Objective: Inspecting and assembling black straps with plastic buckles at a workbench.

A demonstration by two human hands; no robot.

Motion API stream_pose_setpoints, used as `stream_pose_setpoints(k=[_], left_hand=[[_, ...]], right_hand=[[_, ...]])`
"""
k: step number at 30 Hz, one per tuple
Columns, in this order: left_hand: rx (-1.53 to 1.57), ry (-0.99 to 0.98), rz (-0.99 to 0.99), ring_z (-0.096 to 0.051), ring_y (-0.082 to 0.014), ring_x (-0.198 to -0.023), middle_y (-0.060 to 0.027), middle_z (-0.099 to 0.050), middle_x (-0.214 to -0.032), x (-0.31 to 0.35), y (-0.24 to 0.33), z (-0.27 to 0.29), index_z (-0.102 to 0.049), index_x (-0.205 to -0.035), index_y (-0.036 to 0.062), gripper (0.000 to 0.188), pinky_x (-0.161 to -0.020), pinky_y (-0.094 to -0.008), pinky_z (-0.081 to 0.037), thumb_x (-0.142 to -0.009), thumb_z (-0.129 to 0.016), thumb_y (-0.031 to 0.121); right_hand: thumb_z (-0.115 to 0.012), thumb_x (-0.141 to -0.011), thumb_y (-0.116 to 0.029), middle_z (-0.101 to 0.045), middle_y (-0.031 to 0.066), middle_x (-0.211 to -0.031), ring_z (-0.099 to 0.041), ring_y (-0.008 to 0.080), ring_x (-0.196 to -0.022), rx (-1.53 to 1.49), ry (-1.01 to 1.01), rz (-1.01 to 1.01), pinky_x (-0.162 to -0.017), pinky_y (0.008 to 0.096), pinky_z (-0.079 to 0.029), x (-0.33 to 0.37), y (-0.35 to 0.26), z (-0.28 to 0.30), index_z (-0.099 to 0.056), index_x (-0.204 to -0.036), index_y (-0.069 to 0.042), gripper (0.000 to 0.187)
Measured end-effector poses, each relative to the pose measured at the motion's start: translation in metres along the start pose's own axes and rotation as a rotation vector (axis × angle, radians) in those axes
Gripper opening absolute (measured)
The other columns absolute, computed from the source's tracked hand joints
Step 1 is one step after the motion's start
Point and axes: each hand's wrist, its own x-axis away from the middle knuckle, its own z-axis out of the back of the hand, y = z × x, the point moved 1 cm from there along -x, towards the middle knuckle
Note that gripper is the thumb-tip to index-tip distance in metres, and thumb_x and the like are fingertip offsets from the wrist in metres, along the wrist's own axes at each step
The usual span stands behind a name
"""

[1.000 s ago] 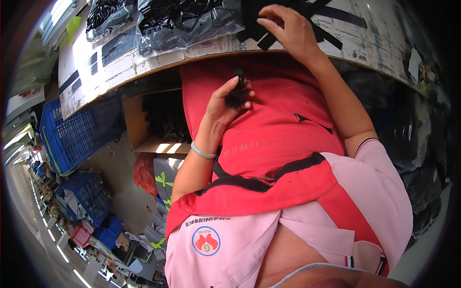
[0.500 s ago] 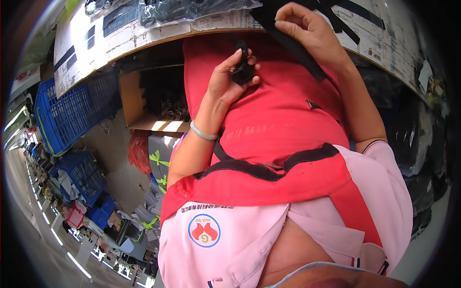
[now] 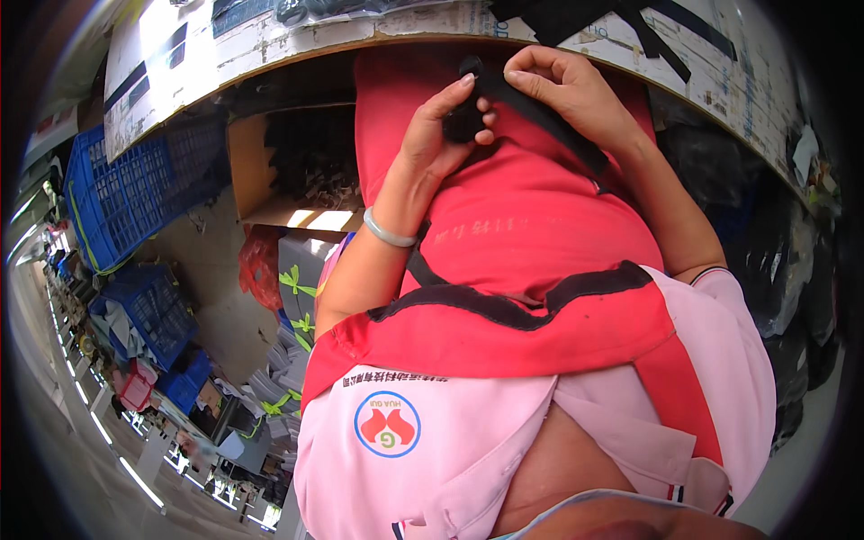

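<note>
My left hand (image 3: 438, 130), with a pale bangle at the wrist, is closed around a small black piece (image 3: 463, 124) that looks like a plastic buckle; the fingers cover part of it. A black strap (image 3: 551, 121) is pinched between the thumb and fingers of my right hand (image 3: 576, 94). One end of the strap comes up to the top of the black piece; whether it passes through cannot be made out. Its other end hangs down to the right over my red apron (image 3: 522, 207).
Ahead is a worktable (image 3: 225, 72) with a worn pale top, carrying black strips (image 3: 621, 22) and clear-bagged dark goods (image 3: 333, 9). Beneath its left part sits a cardboard box (image 3: 252, 171) of dark pieces. Blue crates (image 3: 117, 202), a red bag (image 3: 260, 270) and green-tied grey bundles (image 3: 301, 261) are at left.
My right hand has come down and left from the table edge, bringing the strap to the black piece. My left hand has shifted slightly and still holds that piece.
</note>
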Motion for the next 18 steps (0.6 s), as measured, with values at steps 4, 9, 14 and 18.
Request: stream_pose_setpoints(k=[4, 9, 14, 18], left_hand=[[-0.063, 0.182, -0.04, -0.064, -0.0273, -0.088, -0.0078, -0.063, -0.091, 0.001, 0.005, -0.005, -0.058, -0.105, 0.0066, 0.022, -0.064, -0.0395, -0.054, -0.094, -0.058, 0.025], [-0.073, 0.18, -0.036, -0.056, -0.0189, -0.074, -0.0059, -0.059, -0.085, -0.001, 0.005, 0.007, -0.057, -0.1, 0.0057, 0.019, -0.053, -0.0276, -0.045, -0.096, -0.054, 0.024], [-0.299, 0.139, -0.166, -0.053, -0.0122, -0.065, -0.0032, -0.055, -0.079, 0.002, -0.002, 0.001, -0.06, -0.093, 0.005, 0.013, -0.046, -0.0236, -0.04, -0.093, -0.06, 0.018], [-0.643, 0.257, -0.428, -0.051, -0.0068, -0.056, -0.0008, -0.057, -0.07, 0.007, -0.008, -0.011, -0.067, -0.099, -0.0005, 0.015, -0.044, -0.0207, -0.039, -0.091, -0.062, 0.012]], right_hand=[[-0.055, -0.097, -0.019, -0.068, 0.0058, -0.089, -0.064, 0.0085, -0.08, 0.088, 0.047, -0.028, -0.074, 0.0209, -0.049, -0.001, 0.001, 0.002, -0.06, -0.101, 0.001, 0.02], [-0.055, -0.096, -0.018, -0.068, 0.0053, -0.088, -0.063, 0.0081, -0.08, 0.061, 0.041, -0.012, -0.074, 0.0206, -0.049, 0.0, 0.006, -0.001, -0.061, -0.101, 0.001, 0.019], [-0.056, -0.096, -0.018, -0.067, 0.0038, -0.088, -0.061, 0.0063, -0.079, 0.001, 0.007, -0.037, -0.071, 0.0201, -0.049, 0.001, 0.002, -0.009, -0.061, -0.1, 0.0, 0.019], [-0.058, -0.095, -0.02, -0.064, -0.001, -0.081, -0.055, 0.0022, -0.07, -0.032, 0.011, -0.128, -0.062, 0.0171, -0.044, 0.0, 0.009, -0.011, -0.063, -0.099, -0.002, 0.02]])
